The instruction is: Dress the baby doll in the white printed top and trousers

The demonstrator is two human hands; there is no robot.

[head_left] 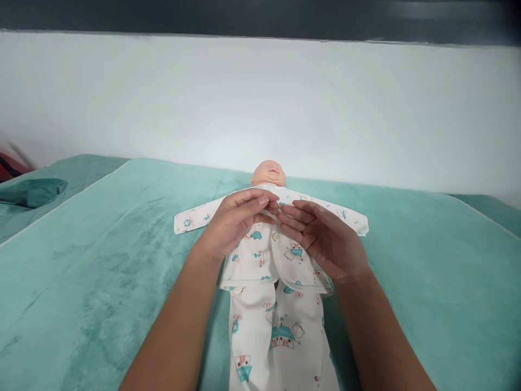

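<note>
A baby doll (269, 174) lies on its back on a teal blanket (101, 260), head toward the wall. It wears a white printed shirt (260, 255) with sleeves spread out and matching white trousers (280, 336). My left hand (234, 220) rests over the doll's chest, fingers curled and pinching the shirt front near the collar. My right hand (321, 239) meets it at the same spot, fingers together and bent onto the shirt's edge. What lies under the fingertips is hidden.
A white wall (260, 103) stands right behind the doll's head. A folded dark teal cloth (32, 191) lies at the far left, with something red (8, 165) beside it. The blanket spreads wide to both sides.
</note>
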